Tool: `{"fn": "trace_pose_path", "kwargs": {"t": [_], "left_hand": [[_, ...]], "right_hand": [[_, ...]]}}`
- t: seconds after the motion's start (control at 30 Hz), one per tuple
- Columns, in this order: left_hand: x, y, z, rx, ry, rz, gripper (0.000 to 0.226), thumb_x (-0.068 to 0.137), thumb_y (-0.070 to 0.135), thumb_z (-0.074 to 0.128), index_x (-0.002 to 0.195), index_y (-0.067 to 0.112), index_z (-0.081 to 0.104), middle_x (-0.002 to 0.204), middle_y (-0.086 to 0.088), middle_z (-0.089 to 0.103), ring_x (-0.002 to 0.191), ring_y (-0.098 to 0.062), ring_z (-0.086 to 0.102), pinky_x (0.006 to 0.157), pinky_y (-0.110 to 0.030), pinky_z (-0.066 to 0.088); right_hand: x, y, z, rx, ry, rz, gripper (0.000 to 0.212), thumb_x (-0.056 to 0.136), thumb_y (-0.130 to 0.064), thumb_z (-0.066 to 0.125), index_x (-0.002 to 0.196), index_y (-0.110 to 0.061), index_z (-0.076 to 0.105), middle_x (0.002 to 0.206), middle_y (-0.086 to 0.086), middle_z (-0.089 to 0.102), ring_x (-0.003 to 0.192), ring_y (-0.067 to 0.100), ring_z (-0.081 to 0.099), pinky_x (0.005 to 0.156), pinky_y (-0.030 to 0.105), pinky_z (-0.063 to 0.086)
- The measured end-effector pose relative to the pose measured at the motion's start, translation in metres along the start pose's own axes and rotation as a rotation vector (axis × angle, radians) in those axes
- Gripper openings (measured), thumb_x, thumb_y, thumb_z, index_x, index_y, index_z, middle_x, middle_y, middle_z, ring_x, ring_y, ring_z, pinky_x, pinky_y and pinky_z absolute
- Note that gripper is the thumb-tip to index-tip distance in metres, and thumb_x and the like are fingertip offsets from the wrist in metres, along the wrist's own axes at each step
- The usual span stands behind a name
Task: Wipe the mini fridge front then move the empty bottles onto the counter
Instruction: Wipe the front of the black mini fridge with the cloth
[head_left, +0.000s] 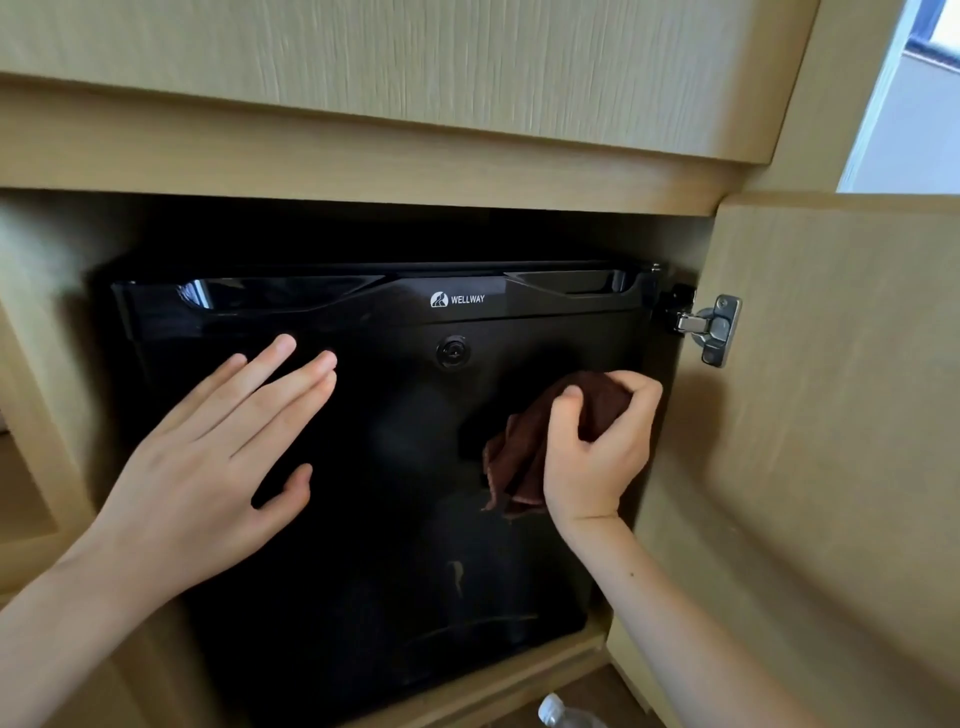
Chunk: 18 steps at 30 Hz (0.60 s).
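A glossy black mini fridge (384, 467) with a white logo and a round lock sits inside a wooden cabinet bay. My left hand (218, 457) lies flat and open against the left half of its door. My right hand (597, 447) grips a bunched dark brown cloth (524, 457) and presses it on the right half of the door, below the lock. The cap and shoulder of a clear plastic bottle (558, 714) show at the bottom edge, on the floor in front of the cabinet.
The wooden cabinet door (831, 415) stands swung open on the right, held by a metal hinge (714, 330). A wooden drawer front (389, 67) spans the top. A bright window strip (914, 93) shows at the upper right.
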<state>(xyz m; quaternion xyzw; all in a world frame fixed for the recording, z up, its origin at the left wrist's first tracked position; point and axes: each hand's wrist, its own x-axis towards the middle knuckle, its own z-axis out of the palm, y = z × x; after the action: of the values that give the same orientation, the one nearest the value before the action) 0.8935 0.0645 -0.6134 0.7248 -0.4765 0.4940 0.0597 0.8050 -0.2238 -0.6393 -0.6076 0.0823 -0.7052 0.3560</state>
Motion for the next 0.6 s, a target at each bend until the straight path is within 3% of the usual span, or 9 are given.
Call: {"fn": "trace_pose_path", "kwargs": {"t": [0.1, 0.27, 0.37, 0.5, 0.6], "left_hand": [[-0.001, -0.001, 0.002, -0.007, -0.009, -0.011, 0.065, 0.093, 0.031, 0.046, 0.154, 0.013, 0.033, 0.162, 0.002, 0.031, 0.150, -0.027, 0.026, 0.124, -0.042, 0.018], [-0.003, -0.004, 0.007, -0.018, 0.022, -0.004, 0.064, 0.094, 0.031, 0.047, 0.155, 0.015, 0.032, 0.161, 0.003, 0.032, 0.149, -0.027, 0.030, 0.122, -0.044, 0.022], [-0.004, -0.005, 0.009, -0.014, 0.034, 0.001, 0.064, 0.095, 0.032, 0.047, 0.155, 0.016, 0.033, 0.161, 0.002, 0.033, 0.149, -0.028, 0.030, 0.122, -0.044, 0.021], [-0.005, -0.006, 0.010, -0.007, 0.027, -0.004, 0.064, 0.095, 0.033, 0.046, 0.155, 0.016, 0.033, 0.161, 0.002, 0.033, 0.149, -0.028, 0.030, 0.122, -0.044, 0.021], [-0.006, -0.006, 0.012, -0.002, 0.028, -0.019, 0.064, 0.094, 0.034, 0.044, 0.155, 0.017, 0.033, 0.161, 0.003, 0.033, 0.149, -0.028, 0.030, 0.122, -0.044, 0.020]], "right_hand": [[0.000, 0.002, -0.002, 0.064, -0.029, -0.084, 0.034, 0.075, -0.017, 0.052, 0.107, -0.010, 0.046, 0.095, -0.010, 0.045, 0.083, 0.002, 0.050, 0.071, 0.012, 0.041], [-0.001, 0.002, -0.002, 0.111, -0.027, -0.083, 0.034, 0.070, -0.011, 0.050, 0.103, -0.013, 0.042, 0.091, -0.021, 0.043, 0.073, -0.001, 0.048, 0.066, 0.009, 0.037], [-0.004, 0.005, -0.007, 0.079, -0.028, -0.087, 0.036, 0.073, -0.011, 0.055, 0.108, -0.008, 0.045, 0.097, -0.025, 0.046, 0.081, -0.006, 0.051, 0.070, 0.007, 0.040], [-0.007, 0.012, -0.019, 0.042, -0.108, -0.085, 0.048, 0.083, -0.006, 0.067, 0.124, -0.015, 0.045, 0.113, -0.016, 0.053, 0.102, 0.006, 0.060, 0.081, 0.028, 0.056], [-0.012, 0.010, -0.023, 0.070, -0.103, -0.051, 0.045, 0.088, -0.009, 0.069, 0.128, -0.018, 0.049, 0.120, -0.005, 0.059, 0.111, 0.023, 0.063, 0.088, 0.048, 0.057]]}}
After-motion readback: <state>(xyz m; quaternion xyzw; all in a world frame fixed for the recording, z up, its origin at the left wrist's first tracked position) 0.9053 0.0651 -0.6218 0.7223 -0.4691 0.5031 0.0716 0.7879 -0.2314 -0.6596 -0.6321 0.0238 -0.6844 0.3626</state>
